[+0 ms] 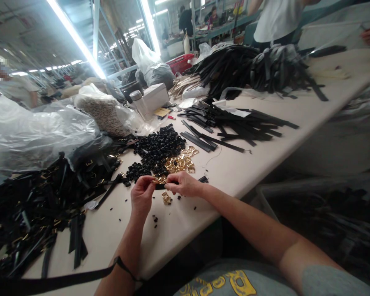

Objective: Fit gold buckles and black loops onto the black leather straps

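Observation:
My left hand [142, 192] and my right hand [185, 184] are close together over the table, fingers pinched. A short black strap [160, 186] stretches between their fingertips. Gold metal shows right at the fingers; I cannot tell whether it is on the strap or behind it. Just beyond my hands lies a heap of gold buckles [179, 163], and against it a larger pile of small black loops [158, 144]. A few loose gold buckles [166, 198] sit on the near side of my hands, among tiny black bits.
Black straps with gold buckles [27, 213] are heaped on the left, beside clear plastic bags [43, 131]. Loose black strips [243, 123] and thicker bundles [228, 68] cover the far side. A lidded bottle [138, 102] stands by a white box [156, 96]. Another person [277, 20] stands across the table.

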The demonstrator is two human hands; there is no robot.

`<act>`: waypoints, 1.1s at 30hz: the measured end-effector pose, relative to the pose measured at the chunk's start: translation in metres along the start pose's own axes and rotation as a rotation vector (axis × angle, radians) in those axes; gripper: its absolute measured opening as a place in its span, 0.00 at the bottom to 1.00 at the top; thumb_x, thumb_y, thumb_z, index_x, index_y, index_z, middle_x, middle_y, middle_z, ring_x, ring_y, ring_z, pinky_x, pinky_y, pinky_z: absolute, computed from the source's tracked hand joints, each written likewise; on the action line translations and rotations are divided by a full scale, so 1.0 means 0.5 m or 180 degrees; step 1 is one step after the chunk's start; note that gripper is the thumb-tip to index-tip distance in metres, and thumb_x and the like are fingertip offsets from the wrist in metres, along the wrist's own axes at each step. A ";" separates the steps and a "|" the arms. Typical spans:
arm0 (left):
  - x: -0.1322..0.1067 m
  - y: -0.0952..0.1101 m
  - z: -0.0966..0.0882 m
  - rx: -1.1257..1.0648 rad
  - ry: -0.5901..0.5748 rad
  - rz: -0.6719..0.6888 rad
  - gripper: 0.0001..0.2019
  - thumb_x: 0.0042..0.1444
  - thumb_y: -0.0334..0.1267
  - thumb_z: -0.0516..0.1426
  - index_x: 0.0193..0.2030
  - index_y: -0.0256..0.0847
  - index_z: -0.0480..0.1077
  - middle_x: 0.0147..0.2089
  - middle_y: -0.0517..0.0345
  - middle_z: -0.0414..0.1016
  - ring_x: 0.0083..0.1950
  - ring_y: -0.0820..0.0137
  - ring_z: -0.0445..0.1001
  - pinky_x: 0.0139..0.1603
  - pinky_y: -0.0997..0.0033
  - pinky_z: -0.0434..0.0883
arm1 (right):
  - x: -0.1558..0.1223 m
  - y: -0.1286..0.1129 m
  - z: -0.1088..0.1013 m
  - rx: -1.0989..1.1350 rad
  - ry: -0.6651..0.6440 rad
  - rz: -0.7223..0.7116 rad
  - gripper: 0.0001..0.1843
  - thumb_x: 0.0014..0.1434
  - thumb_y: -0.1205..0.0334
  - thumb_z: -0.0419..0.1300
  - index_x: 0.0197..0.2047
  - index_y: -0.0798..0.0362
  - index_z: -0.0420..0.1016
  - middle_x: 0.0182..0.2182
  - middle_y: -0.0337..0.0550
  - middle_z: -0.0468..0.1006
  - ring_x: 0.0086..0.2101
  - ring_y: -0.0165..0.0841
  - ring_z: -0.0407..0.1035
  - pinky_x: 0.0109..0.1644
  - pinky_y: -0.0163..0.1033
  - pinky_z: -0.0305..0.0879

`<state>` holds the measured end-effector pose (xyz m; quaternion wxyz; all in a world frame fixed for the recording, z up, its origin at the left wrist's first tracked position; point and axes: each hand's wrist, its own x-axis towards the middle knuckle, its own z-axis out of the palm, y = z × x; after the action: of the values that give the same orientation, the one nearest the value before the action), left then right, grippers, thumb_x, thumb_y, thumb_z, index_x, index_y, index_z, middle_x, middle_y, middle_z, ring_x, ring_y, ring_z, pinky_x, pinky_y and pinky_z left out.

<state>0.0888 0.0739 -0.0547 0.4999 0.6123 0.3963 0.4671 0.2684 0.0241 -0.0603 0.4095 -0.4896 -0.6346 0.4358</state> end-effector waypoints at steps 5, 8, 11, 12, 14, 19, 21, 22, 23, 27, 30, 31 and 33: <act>-0.006 0.001 0.006 -0.0127 -0.0073 -0.0040 0.09 0.49 0.39 0.65 0.36 0.40 0.73 0.31 0.60 0.77 0.29 0.74 0.73 0.33 0.74 0.73 | 0.001 -0.005 -0.002 0.0689 0.0062 0.0304 0.09 0.58 0.61 0.57 0.29 0.56 0.71 0.19 0.33 0.70 0.16 0.21 0.59 0.19 0.27 0.53; -0.013 0.004 0.012 -0.0147 0.0004 0.0081 0.09 0.50 0.38 0.65 0.38 0.40 0.74 0.34 0.59 0.78 0.31 0.74 0.74 0.36 0.73 0.74 | 0.001 -0.008 -0.003 0.0860 0.0085 0.0314 0.09 0.58 0.60 0.58 0.29 0.56 0.71 0.18 0.33 0.70 0.15 0.21 0.59 0.18 0.27 0.53; -0.021 0.012 0.019 -0.0112 0.0100 0.0320 0.09 0.51 0.38 0.65 0.39 0.41 0.74 0.36 0.58 0.78 0.33 0.73 0.75 0.39 0.72 0.75 | 0.004 -0.005 -0.004 0.1038 0.0061 0.0329 0.10 0.58 0.59 0.58 0.28 0.56 0.70 0.18 0.32 0.70 0.15 0.21 0.58 0.18 0.27 0.53; -0.023 0.014 0.020 -0.0110 0.0130 0.0393 0.09 0.52 0.38 0.64 0.40 0.41 0.74 0.38 0.57 0.78 0.35 0.72 0.76 0.40 0.71 0.75 | 0.006 -0.003 -0.004 0.1118 0.0063 0.0340 0.11 0.58 0.59 0.58 0.28 0.56 0.69 0.18 0.32 0.70 0.15 0.21 0.58 0.17 0.26 0.53; -0.028 0.018 0.021 -0.0130 0.0152 0.0473 0.09 0.52 0.38 0.64 0.40 0.41 0.73 0.41 0.55 0.78 0.40 0.69 0.77 0.42 0.70 0.76 | 0.009 0.002 -0.003 0.1270 0.0074 0.0343 0.11 0.58 0.58 0.58 0.27 0.56 0.69 0.18 0.32 0.70 0.15 0.20 0.58 0.17 0.26 0.52; -0.026 0.011 0.015 -0.0273 0.0000 0.0318 0.06 0.54 0.39 0.63 0.35 0.40 0.74 0.47 0.53 0.76 0.44 0.68 0.76 0.45 0.68 0.75 | 0.008 0.003 0.000 0.1246 0.0119 0.0279 0.11 0.58 0.58 0.58 0.28 0.56 0.69 0.18 0.33 0.70 0.15 0.21 0.58 0.17 0.27 0.52; -0.021 0.005 0.013 -0.0456 -0.0005 0.0120 0.07 0.52 0.39 0.64 0.35 0.39 0.74 0.46 0.53 0.77 0.42 0.69 0.76 0.44 0.69 0.75 | 0.005 0.000 0.001 0.1076 0.0176 0.0264 0.10 0.58 0.58 0.58 0.29 0.56 0.69 0.18 0.33 0.70 0.15 0.21 0.58 0.18 0.27 0.52; -0.018 0.002 0.012 -0.0565 -0.0005 -0.0006 0.08 0.51 0.39 0.65 0.36 0.39 0.74 0.45 0.53 0.77 0.42 0.69 0.77 0.44 0.69 0.75 | 0.003 -0.002 0.001 0.0976 0.0220 0.0234 0.10 0.59 0.59 0.58 0.29 0.55 0.69 0.18 0.33 0.70 0.16 0.21 0.58 0.18 0.27 0.52; -0.015 0.000 0.012 -0.0683 0.0001 -0.0124 0.10 0.50 0.39 0.66 0.38 0.39 0.74 0.43 0.53 0.78 0.42 0.68 0.77 0.43 0.69 0.75 | 0.002 -0.003 0.002 0.0856 0.0272 0.0176 0.10 0.59 0.59 0.57 0.28 0.55 0.69 0.18 0.33 0.69 0.16 0.22 0.58 0.19 0.28 0.53; -0.007 -0.002 0.012 -0.1061 -0.0023 -0.0419 0.19 0.45 0.37 0.69 0.45 0.43 0.74 0.40 0.57 0.79 0.41 0.70 0.78 0.44 0.71 0.75 | -0.001 -0.004 0.004 0.0098 0.0575 -0.0307 0.10 0.59 0.62 0.58 0.27 0.55 0.70 0.19 0.33 0.69 0.20 0.23 0.58 0.25 0.29 0.54; -0.005 -0.003 0.010 -0.1013 -0.0084 -0.0520 0.20 0.45 0.37 0.69 0.47 0.43 0.74 0.40 0.57 0.79 0.40 0.71 0.78 0.43 0.71 0.76 | -0.002 -0.001 0.005 -0.0413 0.0811 -0.0534 0.07 0.59 0.63 0.59 0.29 0.55 0.73 0.21 0.34 0.70 0.23 0.24 0.60 0.28 0.30 0.54; -0.005 -0.004 0.010 -0.0949 -0.0080 -0.0495 0.19 0.45 0.37 0.69 0.46 0.43 0.74 0.40 0.56 0.79 0.40 0.71 0.78 0.42 0.71 0.76 | -0.002 -0.001 0.005 -0.0493 0.0860 -0.0553 0.07 0.59 0.63 0.59 0.30 0.54 0.73 0.21 0.34 0.70 0.23 0.24 0.60 0.28 0.30 0.54; -0.005 -0.006 0.009 -0.0815 -0.0061 -0.0395 0.20 0.44 0.36 0.69 0.45 0.42 0.74 0.41 0.56 0.79 0.38 0.71 0.78 0.40 0.72 0.76 | -0.002 0.001 0.005 -0.0518 0.0905 -0.0552 0.07 0.59 0.63 0.59 0.30 0.54 0.73 0.22 0.35 0.70 0.23 0.24 0.60 0.28 0.30 0.54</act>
<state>0.0924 0.0710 -0.0584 0.6056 0.5222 0.3658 0.4762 0.2662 0.0227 -0.0616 0.4901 -0.5213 -0.6433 0.2725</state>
